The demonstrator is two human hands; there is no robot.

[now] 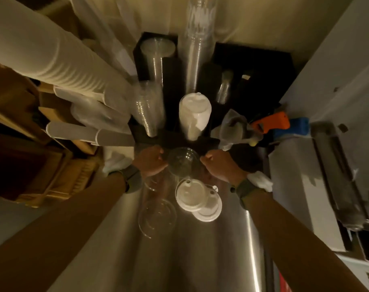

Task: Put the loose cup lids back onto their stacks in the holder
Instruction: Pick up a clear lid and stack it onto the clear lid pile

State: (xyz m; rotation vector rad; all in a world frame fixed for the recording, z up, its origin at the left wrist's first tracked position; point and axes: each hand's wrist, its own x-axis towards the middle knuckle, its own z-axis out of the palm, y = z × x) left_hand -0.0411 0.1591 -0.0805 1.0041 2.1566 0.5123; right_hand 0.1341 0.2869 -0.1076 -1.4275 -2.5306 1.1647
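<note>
A black holder (173, 81) stands at the back of the steel counter, with a white lid stack (194, 114) and clear lid stacks (150, 106) in its slots. Just in front of it, my left hand (151, 161) and my right hand (219, 165) grip a clear dome lid (183, 161) from either side. Nearer to me, two loose white lids (198, 199) lie overlapping on the counter. A loose clear lid (157, 216) lies to their left.
Tall stacks of white paper cups (53, 55) lean in from the left, above brown cardboard boxes (21, 144). A tall clear cup stack (200, 39) rises from the holder. An orange and blue tool (282, 125) and a white machine (305, 186) sit on the right.
</note>
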